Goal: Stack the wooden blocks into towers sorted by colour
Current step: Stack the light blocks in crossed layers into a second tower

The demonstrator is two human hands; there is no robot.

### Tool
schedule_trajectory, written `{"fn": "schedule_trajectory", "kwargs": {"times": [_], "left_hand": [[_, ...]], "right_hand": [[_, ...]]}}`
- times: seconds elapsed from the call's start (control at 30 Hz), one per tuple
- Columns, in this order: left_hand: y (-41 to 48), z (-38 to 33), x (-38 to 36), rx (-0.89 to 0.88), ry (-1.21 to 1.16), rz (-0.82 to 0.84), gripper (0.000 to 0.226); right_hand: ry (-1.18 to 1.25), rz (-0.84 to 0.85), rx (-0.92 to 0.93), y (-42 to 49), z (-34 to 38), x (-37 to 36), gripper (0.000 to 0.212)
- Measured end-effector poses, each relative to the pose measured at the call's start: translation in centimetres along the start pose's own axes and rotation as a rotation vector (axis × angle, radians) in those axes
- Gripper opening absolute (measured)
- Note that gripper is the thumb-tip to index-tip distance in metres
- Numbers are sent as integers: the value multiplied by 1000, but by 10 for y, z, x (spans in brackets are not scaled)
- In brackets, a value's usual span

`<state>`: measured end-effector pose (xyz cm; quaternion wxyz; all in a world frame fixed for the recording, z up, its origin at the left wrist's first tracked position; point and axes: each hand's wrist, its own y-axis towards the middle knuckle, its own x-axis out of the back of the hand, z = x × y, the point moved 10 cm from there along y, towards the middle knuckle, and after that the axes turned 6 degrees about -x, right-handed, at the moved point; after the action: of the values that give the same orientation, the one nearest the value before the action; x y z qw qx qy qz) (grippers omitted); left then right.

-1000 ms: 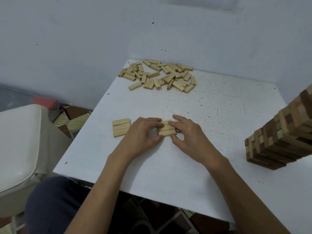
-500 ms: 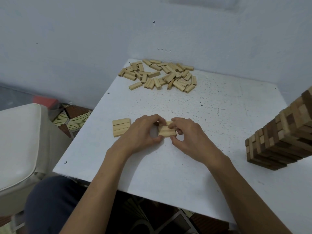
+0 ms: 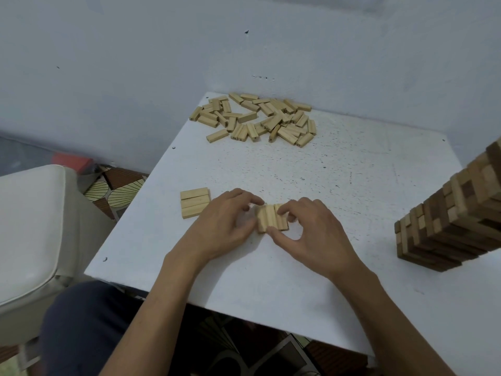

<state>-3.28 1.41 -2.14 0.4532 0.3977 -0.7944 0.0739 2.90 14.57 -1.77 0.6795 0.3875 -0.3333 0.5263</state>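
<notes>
Two slim forearms rise from the bottom edge of the frame, one from the lower centre-left, one from the lower right, both bare along all their visible length. The left hand (image 3: pixel 222 223) and the right hand (image 3: pixel 314 234), at the centre of the frame, are bare as well, with knuckles and tendons showing on their backs. At the lower left a plain dark navy-grey cloth covers a leg, smooth and rounded; whether trousers or shorts cannot be told.
</notes>
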Motion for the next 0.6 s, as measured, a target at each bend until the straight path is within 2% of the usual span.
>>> {"fn": "schedule_trajectory", "kwargs": {"times": [0.13,0.27,0.6], "left_hand": [[0,-1,-9,6,27,130,60],[3,-6,-13,-10,41,119,59],[6,-6,-15,-19,26,142,58]], "right_hand": [[1,135,55,7,-6,-3,38],[43,228,99,7,-5,-12,38],[45,217,143,10,-5,-8,39]]}}
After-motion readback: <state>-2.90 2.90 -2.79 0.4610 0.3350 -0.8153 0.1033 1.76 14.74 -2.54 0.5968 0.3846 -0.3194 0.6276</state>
